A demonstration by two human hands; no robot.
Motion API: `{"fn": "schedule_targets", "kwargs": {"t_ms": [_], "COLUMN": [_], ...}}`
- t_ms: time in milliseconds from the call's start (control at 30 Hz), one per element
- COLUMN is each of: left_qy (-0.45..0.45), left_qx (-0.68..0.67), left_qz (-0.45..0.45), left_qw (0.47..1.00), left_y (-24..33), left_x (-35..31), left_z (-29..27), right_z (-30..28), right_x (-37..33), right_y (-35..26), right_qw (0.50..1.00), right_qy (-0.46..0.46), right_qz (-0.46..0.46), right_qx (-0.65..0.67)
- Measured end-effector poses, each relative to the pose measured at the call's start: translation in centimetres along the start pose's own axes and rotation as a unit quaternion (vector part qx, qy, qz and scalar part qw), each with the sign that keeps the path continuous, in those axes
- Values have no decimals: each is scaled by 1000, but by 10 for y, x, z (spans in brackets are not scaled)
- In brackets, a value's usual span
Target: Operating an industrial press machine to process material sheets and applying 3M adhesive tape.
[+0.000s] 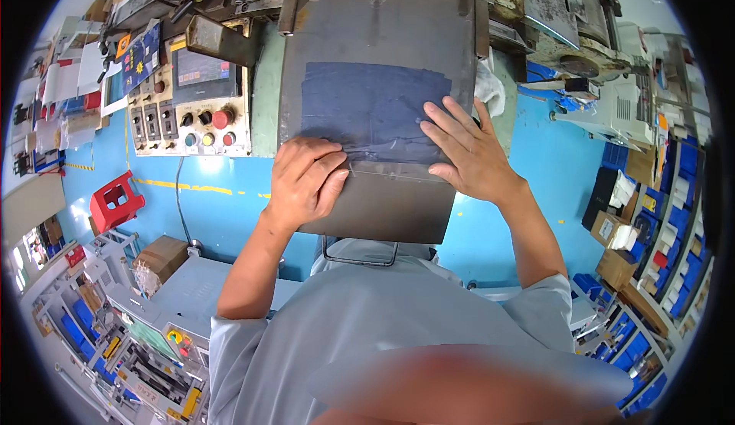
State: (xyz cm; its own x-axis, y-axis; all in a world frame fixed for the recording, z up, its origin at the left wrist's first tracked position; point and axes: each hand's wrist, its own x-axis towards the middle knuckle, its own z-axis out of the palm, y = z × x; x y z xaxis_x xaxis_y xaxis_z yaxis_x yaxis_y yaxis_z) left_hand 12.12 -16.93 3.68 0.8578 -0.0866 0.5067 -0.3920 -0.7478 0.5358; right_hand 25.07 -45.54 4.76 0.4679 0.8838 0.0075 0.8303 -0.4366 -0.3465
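A dark blue rubber-like sheet (pixel 360 103) lies on a grey metal plate (pixel 383 203) in front of me. My left hand (pixel 302 180) is at the sheet's near left corner. Its fingers and thumb are bent together in a pinch; what lies between the tips is too small to make out. On the right edge of the sheet rests my right hand (pixel 475 153), fingers spread and stretched out, holding nothing. Thin creases or a strip run along the sheet's near edge between both hands.
A wire handle (pixel 360 263) sticks out from the plate's near edge. Left of the plate stands a control panel (pixel 191 111) with a screen, knobs and a red button. A red stool (pixel 116 201) is on the blue floor. Shelves with blue bins (pixel 677 218) line the right.
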Motion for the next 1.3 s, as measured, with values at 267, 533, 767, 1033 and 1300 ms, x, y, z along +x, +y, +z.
{"fn": "schedule_targets", "kwargs": {"t_ms": [267,533,767,1033,1300], "left_qy": [-62,32,113,112,126], "left_qx": [8,1,-51,-95,-85], "left_qz": [-17,-69,-102,-177,-263], "left_qw": [998,997,987,973,953], "left_y": [18,36,54,82,71], "left_x": [-19,-90,-174,-239,-254], "left_z": [-11,-67,-75,-72,-88], "right_z": [19,52,130,131,117], "right_x": [-59,-53,-46,-39,-19], "right_y": [-10,-158,-214,-210,-225], "right_qw": [962,948,994,990,990], "right_qy": [247,250,67,71,118], "right_qz": [83,23,86,122,70], "right_qx": [77,194,-14,3,15]}}
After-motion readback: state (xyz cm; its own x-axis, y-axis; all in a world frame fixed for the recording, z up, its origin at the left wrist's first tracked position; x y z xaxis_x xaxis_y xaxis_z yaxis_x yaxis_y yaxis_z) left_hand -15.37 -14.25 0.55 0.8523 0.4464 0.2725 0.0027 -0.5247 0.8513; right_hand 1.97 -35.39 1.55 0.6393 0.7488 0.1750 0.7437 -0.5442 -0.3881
